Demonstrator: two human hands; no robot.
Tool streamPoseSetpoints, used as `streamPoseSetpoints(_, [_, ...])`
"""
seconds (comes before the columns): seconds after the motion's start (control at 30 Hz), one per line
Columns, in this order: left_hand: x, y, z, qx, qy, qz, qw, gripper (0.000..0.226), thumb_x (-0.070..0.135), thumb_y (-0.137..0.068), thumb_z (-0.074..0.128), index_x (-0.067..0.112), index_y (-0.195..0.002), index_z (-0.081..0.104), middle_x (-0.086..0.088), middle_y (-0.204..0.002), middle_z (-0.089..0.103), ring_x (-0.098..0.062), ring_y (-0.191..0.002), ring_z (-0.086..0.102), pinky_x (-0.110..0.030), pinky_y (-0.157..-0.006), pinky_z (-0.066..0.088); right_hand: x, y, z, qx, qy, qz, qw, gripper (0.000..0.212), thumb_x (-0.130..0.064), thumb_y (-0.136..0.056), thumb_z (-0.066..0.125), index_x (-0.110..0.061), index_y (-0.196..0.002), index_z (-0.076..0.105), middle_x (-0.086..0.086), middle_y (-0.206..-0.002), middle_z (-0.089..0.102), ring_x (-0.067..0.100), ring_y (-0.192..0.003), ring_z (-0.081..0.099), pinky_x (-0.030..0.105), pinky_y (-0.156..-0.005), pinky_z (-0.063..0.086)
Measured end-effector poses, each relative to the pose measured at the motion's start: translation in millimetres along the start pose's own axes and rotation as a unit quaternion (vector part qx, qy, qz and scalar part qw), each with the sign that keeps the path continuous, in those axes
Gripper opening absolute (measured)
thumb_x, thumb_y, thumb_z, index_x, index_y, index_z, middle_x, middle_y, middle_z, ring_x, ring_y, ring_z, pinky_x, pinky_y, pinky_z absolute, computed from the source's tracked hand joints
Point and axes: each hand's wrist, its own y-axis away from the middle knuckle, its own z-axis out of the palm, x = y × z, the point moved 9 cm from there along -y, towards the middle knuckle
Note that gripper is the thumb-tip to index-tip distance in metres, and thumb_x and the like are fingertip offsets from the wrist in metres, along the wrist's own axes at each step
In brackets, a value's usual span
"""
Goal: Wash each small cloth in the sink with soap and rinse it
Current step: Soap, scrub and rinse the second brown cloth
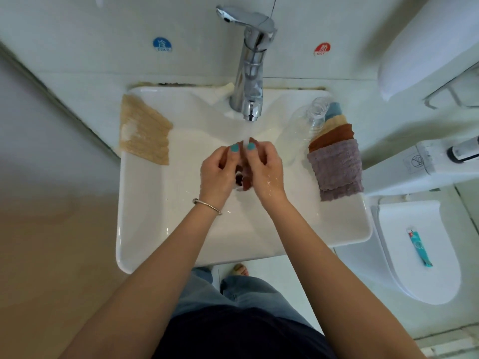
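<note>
Gripping brown cloth under tap: left hand, right hand; cloth stack, bottle beside.

This is a small home bathroom. A white rectangular ceramic washbasin is fixed to a white tiled wall under a chrome single-lever tap with water running. Round blue "cold" and red "hot" stickers sit on the tiles. Just to the right stands a white toilet with its lid closed, a teal toothpaste tube lying on it.
</note>
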Motion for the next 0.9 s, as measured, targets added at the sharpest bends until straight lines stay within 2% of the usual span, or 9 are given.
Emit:
streamPoseSetpoints(0.07, [11,2,15,-0.023,-0.019,0.02,0.999,0.025,0.024,-0.099,0.054,0.021,-0.074,0.058,0.008,-0.062,0.057,-0.001,-0.054,0.052,-0.021,-0.055,0.043,6,1,-19,0.025,-0.001,0.001,1.0,0.009,-0.029,-0.098,0.057,-0.025,-0.09,0.058,0.003,-0.086,0.063,0.016,-0.077,0.061,0.035,-0.067,0.053])
streamPoseSetpoints(0.13, [20,3,24,-0.047,-0.04,0.044,0.997,0.019,0.022,-0.099,0.054,0.018,-0.082,0.062,0.004,-0.069,0.062,-0.003,-0.061,0.056,-0.017,-0.06,0.043,13,3,-34,0.029,-0.03,0.017,0.999,0.008,-0.021,-0.098,0.057,-0.015,-0.094,0.06,0.005,-0.087,0.064,0.014,-0.075,0.062,0.027,-0.061,0.051])
streamPoseSetpoints(0.27, [19,-1,8,-0.019,-0.06,0.05,0.997,0.013,0.027,-0.093,0.064,0.018,-0.084,0.068,0.009,-0.075,0.066,0.001,-0.067,0.059,-0.012,-0.067,0.043,10,0,-35,0.009,-0.041,0.004,0.999,0.003,-0.008,-0.095,0.061,-0.007,-0.096,0.058,0.012,-0.087,0.067,0.007,-0.067,0.063,0.022,-0.053,0.049])
streamPoseSetpoints(0.33, [7,-4,-10,0.006,-0.021,0.009,1.0,0.009,0.025,-0.089,0.069,0.018,-0.084,0.07,0.006,-0.074,0.066,-0.002,-0.062,0.06,-0.022,-0.065,0.051,3,0,-20,-0.014,-0.025,-0.015,0.999,0.005,-0.012,-0.093,0.064,-0.012,-0.092,0.06,0.014,-0.09,0.069,0.015,-0.075,0.065,0.031,-0.063,0.054])
streamPoseSetpoints(0.43, [-1,-3,-26,0.007,0.034,-0.027,0.999,0.006,0.022,-0.088,0.071,0.02,-0.083,0.071,-0.003,-0.074,0.068,-0.02,-0.06,0.064,-0.043,-0.058,0.057,0,3,-5,-0.028,-0.008,-0.019,0.999,0.011,-0.023,-0.094,0.065,-0.013,-0.092,0.059,0.019,-0.087,0.067,0.029,-0.065,0.063,0.037,-0.05,0.052])
streamPoseSetpoints(0.53, [11,-2,-20,-0.007,0.004,0.004,1.0,0.007,0.023,-0.092,0.066,0.019,-0.087,0.07,0.005,-0.078,0.07,-0.009,-0.07,0.067,-0.027,-0.064,0.057,2,8,-6,-0.037,-0.013,-0.017,0.999,0.009,-0.025,-0.096,0.061,-0.018,-0.093,0.056,0.013,-0.09,0.068,0.026,-0.071,0.067,0.037,-0.054,0.055])
streamPoseSetpoints(0.67, [21,-6,6,-0.034,-0.011,0.022,0.999,0.014,0.028,-0.094,0.063,0.02,-0.083,0.068,0.009,-0.075,0.069,-0.002,-0.068,0.063,-0.015,-0.066,0.049,15,12,-1,-0.117,-0.024,0.024,0.993,0.024,-0.025,-0.099,0.055,-0.008,-0.108,0.041,0.02,-0.076,0.06,0.031,-0.055,0.055,0.03,-0.04,0.042])
streamPoseSetpoints(0.8, [14,-16,-14,0.016,-0.169,0.055,0.984,0.034,0.047,-0.088,0.064,0.02,-0.068,0.061,0.006,-0.063,0.061,-0.013,-0.063,0.057,-0.026,-0.06,0.044,5,6,2,-0.101,0.074,-0.035,0.991,0.014,-0.017,-0.1,0.051,-0.019,-0.098,0.038,0.01,-0.083,0.059,0.02,-0.069,0.059,0.031,-0.06,0.051])
streamPoseSetpoints(0.9, [3,-20,-36,0.013,-0.182,0.044,0.982,0.04,0.042,-0.085,0.07,0.019,-0.06,0.049,0.007,-0.055,0.049,-0.009,-0.053,0.043,-0.022,-0.053,0.035,-6,-3,10,-0.078,0.087,-0.043,0.992,0.022,-0.015,-0.099,0.051,-0.031,-0.09,0.04,0.0,-0.081,0.055,0.013,-0.066,0.053,0.026,-0.058,0.049])
